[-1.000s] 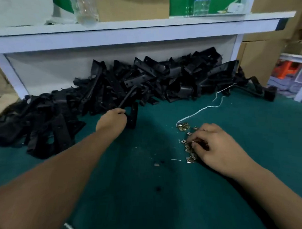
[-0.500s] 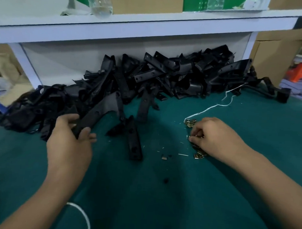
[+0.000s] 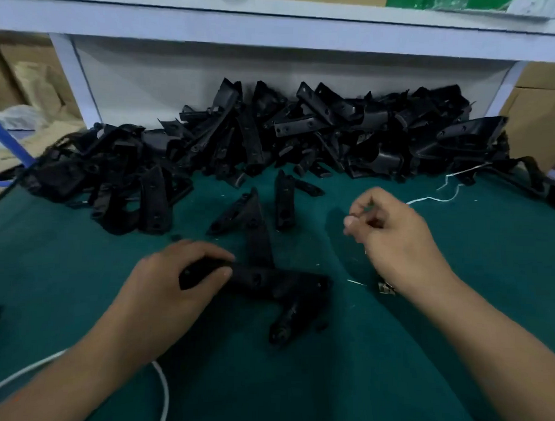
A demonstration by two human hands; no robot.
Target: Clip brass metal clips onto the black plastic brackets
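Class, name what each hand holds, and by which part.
Left hand grips a black bracket by its left end. Right hand pinches something unidentifiable.

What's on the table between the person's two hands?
In the head view, the black bracket gripped by the left hand stretches toward the right hand; then green mat.

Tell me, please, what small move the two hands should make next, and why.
Probably bring the right hand down and left to the black bracket that the left hand grips on the green mat. Its fingers are pinched as if on a clip, though blur hides it; the bracket shows no brass.
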